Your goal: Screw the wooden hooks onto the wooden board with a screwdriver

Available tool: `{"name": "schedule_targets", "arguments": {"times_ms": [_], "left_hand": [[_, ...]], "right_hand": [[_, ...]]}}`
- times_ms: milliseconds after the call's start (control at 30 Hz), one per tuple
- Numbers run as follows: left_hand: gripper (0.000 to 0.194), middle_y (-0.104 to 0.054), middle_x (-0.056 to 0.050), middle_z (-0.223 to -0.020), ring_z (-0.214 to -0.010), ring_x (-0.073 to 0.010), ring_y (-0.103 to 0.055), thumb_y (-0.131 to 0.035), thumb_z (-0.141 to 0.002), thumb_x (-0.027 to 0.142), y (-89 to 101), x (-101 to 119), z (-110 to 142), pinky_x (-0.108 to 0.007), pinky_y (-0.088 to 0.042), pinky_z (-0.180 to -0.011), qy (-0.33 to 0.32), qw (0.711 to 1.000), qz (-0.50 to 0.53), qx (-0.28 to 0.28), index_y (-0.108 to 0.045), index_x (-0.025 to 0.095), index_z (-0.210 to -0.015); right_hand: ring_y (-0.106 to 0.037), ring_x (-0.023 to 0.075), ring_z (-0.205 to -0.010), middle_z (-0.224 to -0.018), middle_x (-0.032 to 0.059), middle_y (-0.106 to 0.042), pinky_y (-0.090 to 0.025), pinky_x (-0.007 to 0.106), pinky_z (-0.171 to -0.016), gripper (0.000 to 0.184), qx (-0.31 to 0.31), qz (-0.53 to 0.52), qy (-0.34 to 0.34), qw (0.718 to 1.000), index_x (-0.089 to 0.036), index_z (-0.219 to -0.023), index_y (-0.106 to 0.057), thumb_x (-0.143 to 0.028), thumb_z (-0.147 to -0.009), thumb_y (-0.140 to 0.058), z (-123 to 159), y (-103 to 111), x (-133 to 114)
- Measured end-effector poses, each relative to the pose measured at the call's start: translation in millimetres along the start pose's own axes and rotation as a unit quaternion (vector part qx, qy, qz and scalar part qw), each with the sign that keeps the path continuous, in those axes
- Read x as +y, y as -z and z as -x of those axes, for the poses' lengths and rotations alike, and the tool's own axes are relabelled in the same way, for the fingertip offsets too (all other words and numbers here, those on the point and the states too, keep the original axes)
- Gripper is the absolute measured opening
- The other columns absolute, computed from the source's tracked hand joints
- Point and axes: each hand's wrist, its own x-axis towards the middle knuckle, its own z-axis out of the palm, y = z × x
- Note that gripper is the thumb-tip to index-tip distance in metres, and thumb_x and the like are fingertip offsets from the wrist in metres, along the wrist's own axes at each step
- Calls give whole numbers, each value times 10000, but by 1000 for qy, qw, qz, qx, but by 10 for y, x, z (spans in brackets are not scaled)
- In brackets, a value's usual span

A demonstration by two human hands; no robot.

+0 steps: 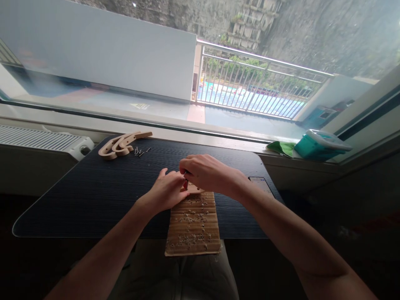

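Observation:
My right hand (203, 168) is closed from above around a red and black screwdriver (186, 184), most of which is hidden by the fingers. The tool points down at a light wooden piece (196, 190) that has a dark hole in it. From the left, my left hand (168, 187) grips this piece, its thumb along the near side. Beneath the piece is a corrugated cardboard strip (193, 227), pocked with small holes and torn bits, jutting past the table's near edge. Curved wooden hooks (120, 145) lie at the far left, beside several loose screws (139, 152).
The dark table (93, 196) stands against a window sill. A phone (261, 186) lies near its right edge. On the sill are a green cloth (281, 147) and a teal plastic box (321, 146). A white radiator (40, 141) is at the left.

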Motion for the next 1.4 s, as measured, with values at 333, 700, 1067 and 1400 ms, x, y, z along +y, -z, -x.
{"name": "schedule_targets", "arguments": {"times_ms": [333,700,1067,1400], "left_hand": [[202,-698,-39,-1031,-1054,-277,-570,-557,-808,300,-19,-10,-3,-605,-260,-1008,-2,1000,-8,-1,-662,273,-978],[154,-702,-57,-983,-1023,-275,-588,-545,-818,292,1,11,2,-570,-272,-1008,6,1000,-26,-5,-680,234,-863],[142,-696,-51,-981,-1029,-270,-580,-550,-810,301,-21,-18,-4,-589,-260,-1011,4,1000,-25,-3,-670,231,-838],[164,-686,-66,-1025,-1060,-284,-573,-525,-825,294,13,27,3,-593,-270,-1002,5,999,-34,-9,-674,228,-845]], "right_hand": [[-552,139,-632,-776,68,-638,-273,268,-517,150,-3,57,-32,998,-104,-949,-574,-171,-899,-449,-41,-36,-77],[-526,125,-614,-748,64,-624,-264,276,-527,156,20,52,-3,998,-114,-832,-605,-46,-802,-468,87,67,-91],[-461,104,-569,-758,54,-611,-240,272,-515,151,35,43,-19,998,-114,-867,-609,-85,-832,-465,94,40,-77],[-440,88,-579,-833,65,-599,-262,265,-539,167,10,36,-7,999,-106,-826,-643,-65,-834,-481,126,104,-82]]}}
